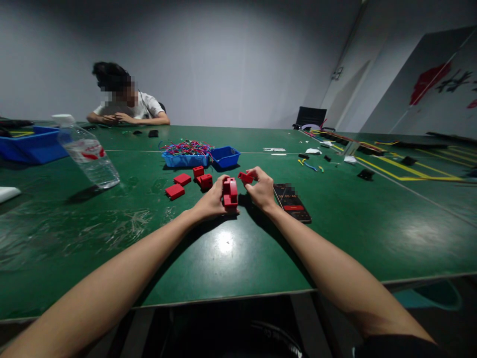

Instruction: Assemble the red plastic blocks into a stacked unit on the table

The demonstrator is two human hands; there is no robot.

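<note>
My left hand [215, 200] grips a red block with a curved part and a hollow [230, 193], held just above the green table. To its right, my right hand [262, 188] pinches a smaller red piece [245, 177] between thumb and fingers. A narrow gap separates the two red parts. Left of my hands, several more red blocks lie on the table, among them a flat one [175, 191] and an upright one [205, 182]. Beside my right wrist lies a phone [292, 203] with its screen lit. The exact kind of the red parts cannot be made out.
Behind the blocks stand a blue bin full of coloured wires [186, 159] and another blue bin [225, 157]. A water bottle [89, 155] stands at left. Pliers [310, 166] and scraps lie at right. Across the green table [208, 278] sits another person [128, 107].
</note>
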